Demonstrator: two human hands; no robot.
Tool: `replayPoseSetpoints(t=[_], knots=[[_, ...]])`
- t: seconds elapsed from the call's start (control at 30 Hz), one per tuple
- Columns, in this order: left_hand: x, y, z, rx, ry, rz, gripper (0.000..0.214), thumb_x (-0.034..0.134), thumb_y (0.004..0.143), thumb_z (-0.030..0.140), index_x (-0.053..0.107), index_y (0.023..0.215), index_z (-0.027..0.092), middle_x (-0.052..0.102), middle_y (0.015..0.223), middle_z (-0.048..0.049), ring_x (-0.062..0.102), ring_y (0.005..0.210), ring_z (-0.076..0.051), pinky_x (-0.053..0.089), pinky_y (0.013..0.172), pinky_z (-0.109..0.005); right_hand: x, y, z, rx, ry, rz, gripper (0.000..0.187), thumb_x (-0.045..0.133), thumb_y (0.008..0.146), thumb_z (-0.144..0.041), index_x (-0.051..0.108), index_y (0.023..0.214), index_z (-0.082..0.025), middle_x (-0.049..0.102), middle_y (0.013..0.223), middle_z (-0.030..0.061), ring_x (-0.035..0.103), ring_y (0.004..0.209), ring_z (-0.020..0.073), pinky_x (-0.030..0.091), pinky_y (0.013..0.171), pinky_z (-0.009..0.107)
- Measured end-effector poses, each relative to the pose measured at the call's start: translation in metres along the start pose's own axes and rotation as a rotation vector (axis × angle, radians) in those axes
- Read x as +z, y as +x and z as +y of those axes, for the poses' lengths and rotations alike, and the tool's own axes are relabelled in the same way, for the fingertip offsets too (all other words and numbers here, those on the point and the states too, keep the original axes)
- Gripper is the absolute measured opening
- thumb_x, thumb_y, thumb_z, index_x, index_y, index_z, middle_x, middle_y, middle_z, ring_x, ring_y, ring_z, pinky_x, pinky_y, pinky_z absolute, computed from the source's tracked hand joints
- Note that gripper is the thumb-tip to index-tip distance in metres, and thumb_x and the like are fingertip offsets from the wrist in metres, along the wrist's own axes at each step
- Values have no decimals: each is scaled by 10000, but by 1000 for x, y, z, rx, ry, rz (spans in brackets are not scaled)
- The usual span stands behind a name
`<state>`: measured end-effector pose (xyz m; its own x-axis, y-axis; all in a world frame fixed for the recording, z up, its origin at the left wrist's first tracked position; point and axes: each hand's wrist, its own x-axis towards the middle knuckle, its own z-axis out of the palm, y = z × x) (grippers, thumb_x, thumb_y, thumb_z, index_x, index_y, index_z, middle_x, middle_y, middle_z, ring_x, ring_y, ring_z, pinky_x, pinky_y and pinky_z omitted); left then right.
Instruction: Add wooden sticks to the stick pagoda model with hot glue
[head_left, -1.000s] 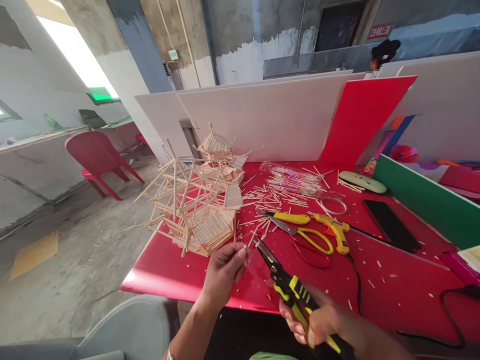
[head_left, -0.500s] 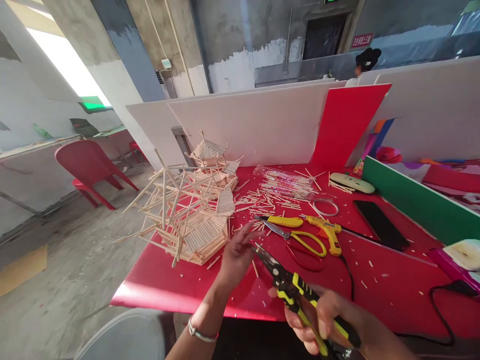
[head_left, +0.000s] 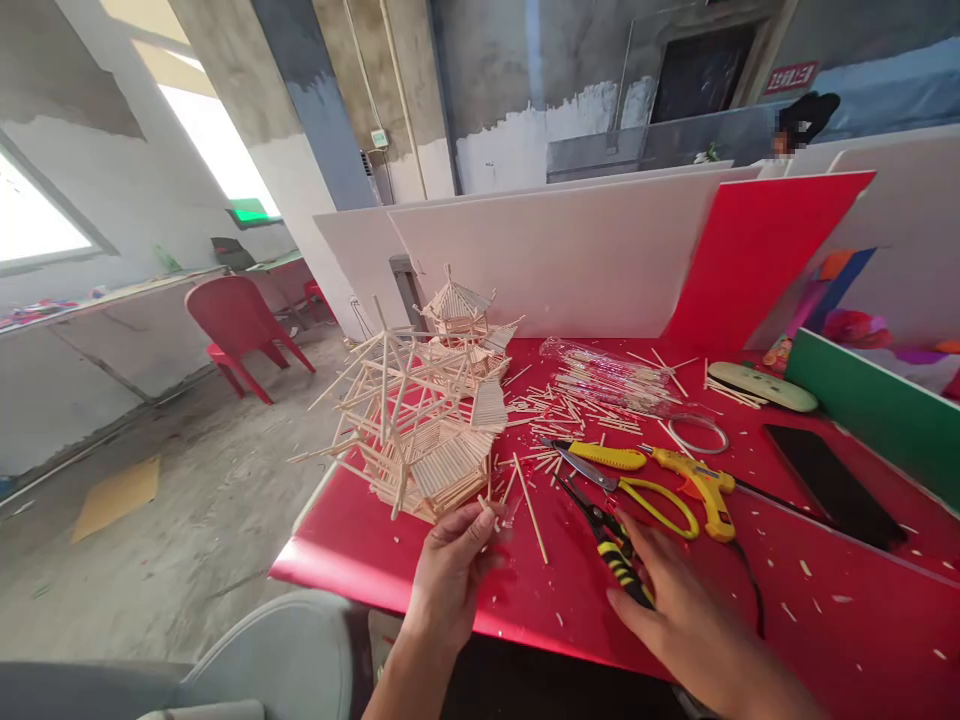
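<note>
My left hand (head_left: pixel 450 560) is closed, with a short wooden stick (head_left: pixel 487 510) pinched between thumb and fingertips. It is just in front of a pavilion model (head_left: pixel 450 460) built from thin wooden sticks. My right hand (head_left: pixel 667 590) has its thumb and fingers around the black-and-yellow handles of snips (head_left: pixel 619 560), which lie low at the table top. A longer loose stick (head_left: pixel 531 510) rests between my hands. Scissors (head_left: pixel 637 490) with yellow handles lie just beyond the snips, beside a yellow utility knife (head_left: pixel 607 456) and a yellow glue gun (head_left: pixel 701 487).
Loose sticks (head_left: pixel 562 410) and a plastic-wrapped bundle (head_left: pixel 611 380) lie on the red table (head_left: pixel 360 545). Toward the right are a tape ring (head_left: pixel 697 434), a phone (head_left: pixel 832 485) and a green board (head_left: pixel 877 400). A grey stool (head_left: pixel 277 660) stands by the front edge.
My right hand has lowered the snips from in front of me to the table. My left hand now pinches a short stick. The view has turned left.
</note>
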<state>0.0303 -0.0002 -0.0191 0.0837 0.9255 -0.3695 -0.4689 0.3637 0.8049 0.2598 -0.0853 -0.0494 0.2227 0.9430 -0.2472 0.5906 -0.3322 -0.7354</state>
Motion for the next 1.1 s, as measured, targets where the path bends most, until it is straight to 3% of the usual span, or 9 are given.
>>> replayPoseSetpoints(t=[0.1,0.2,0.3,0.37,0.47,0.63,0.77,0.97,1.1], knots=[[-8,-15,7,-52,-123,40,368,957,508,301,738,749,128,672,648,-1,596,518,-83,422,385,-148,28,17,-2,-124,-450,285,727,519,806,-344,409,1475,-83,562,1299,214,531,1198,373,451,951,485],[-17,-24,16,-93,-189,32,400,966,487,260,719,769,120,654,623,6,575,497,-62,417,409,-132,43,26,-8,-240,-595,430,565,529,840,-346,553,1354,-113,618,1217,208,564,1125,389,454,913,543],[-25,-27,23,-81,-236,36,411,961,497,238,689,786,130,642,609,17,560,485,-55,392,402,-123,43,20,-29,-522,-440,503,392,550,886,-366,637,1229,-198,650,1197,158,588,1109,345,455,941,526],[-28,-28,26,-76,-243,18,386,944,540,269,656,761,138,642,623,15,559,483,-61,374,378,-125,41,10,-50,-711,-259,444,277,533,937,-325,658,1166,-233,700,1069,111,638,1005,263,495,905,426],[-30,-27,26,-82,-214,-15,388,913,597,353,617,749,155,663,660,1,559,461,-73,358,335,-136,41,1,-74,-832,-221,389,186,536,957,-263,687,1064,-251,731,921,58,664,856,200,503,835,345],[-34,-26,27,-78,-181,-30,404,929,579,301,625,811,171,674,631,2,597,488,-88,410,381,-133,23,29,-45,-597,-460,560,228,514,950,-292,708,1035,-207,730,979,75,660,905,223,487,837,349],[-29,-23,24,-102,-139,-80,368,929,586,271,651,798,155,687,643,-13,613,512,-90,442,428,-142,-9,60,5,-266,-628,513,363,499,884,-235,673,1180,-114,690,1079,156,626,1015,303,485,852,408],[-1,-25,9,-153,-80,-128,365,932,569,312,664,767,162,713,691,-32,607,494,-100,400,379,-149,-29,64,35,-92,-593,496,327,488,890,-274,699,1127,-196,712,1034,113,665,900,255,479,719,347],[17,-27,4,-174,-20,-172,357,941,541,315,681,715,144,681,631,-16,567,464,-77,380,371,-139,-50,67,55,128,-496,584,358,500,882,-378,697,1092,-165,706,1010,185,667,848,289,448,666,371]])
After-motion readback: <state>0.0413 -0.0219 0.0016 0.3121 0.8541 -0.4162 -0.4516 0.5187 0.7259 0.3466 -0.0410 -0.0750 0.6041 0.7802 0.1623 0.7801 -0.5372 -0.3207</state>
